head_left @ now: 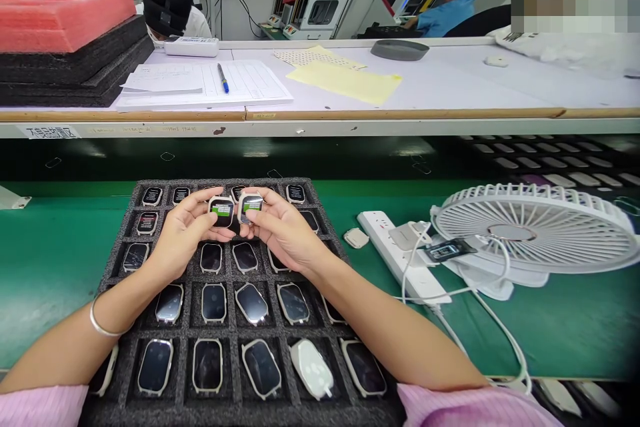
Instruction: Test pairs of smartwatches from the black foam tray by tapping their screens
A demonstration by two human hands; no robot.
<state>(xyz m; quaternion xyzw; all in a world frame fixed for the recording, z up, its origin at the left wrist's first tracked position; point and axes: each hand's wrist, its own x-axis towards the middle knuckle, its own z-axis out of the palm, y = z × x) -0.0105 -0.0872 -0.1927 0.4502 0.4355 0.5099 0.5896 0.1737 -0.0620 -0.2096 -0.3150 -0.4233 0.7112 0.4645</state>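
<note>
My left hand [193, 223] grips a smartwatch case [221, 212] with a green and white display lit, its thumb on the screen. In my right hand [275, 223] is a second smartwatch case [245, 203], also showing green, with the thumb pressed on its face. The two watches are side by side, a small gap apart. Both hands are above a dark foam tray [187, 340] divided into square pockets. Strapless watches lie in the pockets, most with dark screens; some at the back show text. One white watch [311, 368] lies face down near the front. My forearms hide some pockets.
On the right stand a white fan [535, 230] and a power strip [405, 257] with cables. A shelf [330, 90] ahead bears foam blocks [65, 20], papers, a pen [223, 79] and a grey dish [399, 49]. People sit beyond it. More watches fill trays at right.
</note>
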